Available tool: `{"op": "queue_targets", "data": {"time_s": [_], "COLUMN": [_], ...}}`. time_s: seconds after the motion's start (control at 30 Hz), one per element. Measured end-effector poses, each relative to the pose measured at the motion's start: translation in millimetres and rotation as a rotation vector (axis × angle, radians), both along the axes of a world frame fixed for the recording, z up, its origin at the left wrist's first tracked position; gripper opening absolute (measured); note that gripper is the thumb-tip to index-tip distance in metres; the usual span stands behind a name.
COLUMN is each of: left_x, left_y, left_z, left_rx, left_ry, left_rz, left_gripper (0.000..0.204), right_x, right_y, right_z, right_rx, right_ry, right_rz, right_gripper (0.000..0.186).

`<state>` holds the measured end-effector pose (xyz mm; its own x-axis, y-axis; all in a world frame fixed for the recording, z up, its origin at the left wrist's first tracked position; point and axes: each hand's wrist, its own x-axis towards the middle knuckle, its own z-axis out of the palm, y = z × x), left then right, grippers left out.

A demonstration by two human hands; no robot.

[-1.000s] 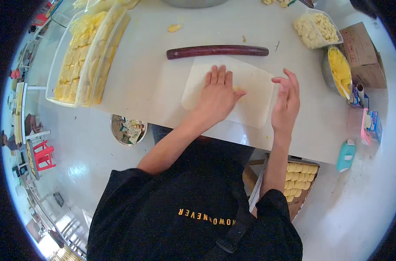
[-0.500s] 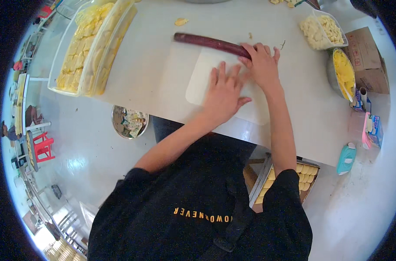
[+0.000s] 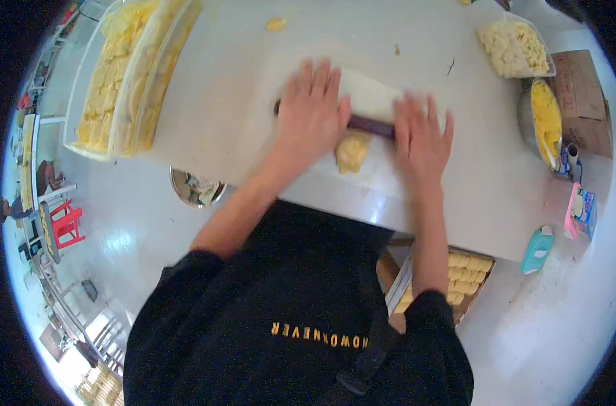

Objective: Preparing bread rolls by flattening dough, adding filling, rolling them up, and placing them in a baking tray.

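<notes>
Yellow capital letters [image 3: 319,335] run upside down across a black shirt [image 3: 254,291]; at right, a brown carton [image 3: 582,88], a blue box [image 3: 585,207] and a teal pack [image 3: 538,249] bear markings too small to read.

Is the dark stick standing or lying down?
Lying down: the dark stick stretches sideways across the pale mat, beneath the left hand and right hand.

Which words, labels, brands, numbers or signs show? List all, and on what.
Black short-sleeved top: a row of yellow capital letters, upside down; wording left out.
Brown cardboard box: faint print, too blurred to read.
Blue-and-white box: markings too small to read.
Teal flat packet: white patch, nothing legible.
</notes>
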<state>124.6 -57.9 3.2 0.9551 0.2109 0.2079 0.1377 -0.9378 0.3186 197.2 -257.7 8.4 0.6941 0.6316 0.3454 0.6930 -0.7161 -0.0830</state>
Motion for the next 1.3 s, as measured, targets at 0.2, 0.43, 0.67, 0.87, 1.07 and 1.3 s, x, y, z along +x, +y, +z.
{"op": "queue_targets", "data": {"time_s": [0.2, 0.43, 0.67, 0.87, 1.07, 1.3], "left_x": [73.4, 52.8, -64.1, -49.3, -11.8, -31.1], "left_y": [26.6, 41.3, -29.8, -8.9, 11.9, -18.5], "left_z": [-20.7, 13.6, 2.5, -9.1, 31.2, 56.8], "left_rx": [0.239, -0.205, -0.768, -0.433, -0.35, -0.738], "left_ry": [-0.221, -0.398, -0.206, -0.173, 0.161, 0.38], "left_rz": [0.162, -0.038, -0.039, -0.313, -0.698, -0.193], "left_gripper": [0.04, 0.032, 0.053, 0.066, 0.052, 0.027], "right_x": [40.9, -22.0, -23.0, -109.0, -118.2, -79.6], "right_y": [31.7, 66.1, 57.7, 22.0, -9.3, -14.5], "right_z": [48.8, 15.9, 16.0, 23.3, 25.5, 23.3], "right_rx": [0.472, 0.085, 0.465, 0.475, 0.054, 0.845], "right_ry": [0.588, 0.191, 0.766, 0.478, 0.316, 0.825], "right_rz": [-0.115, -0.257, -0.314, 0.004, 0.337, -0.246], "right_gripper": [0.031, 0.017, 0.019, 0.041, 0.031, 0.045]}}
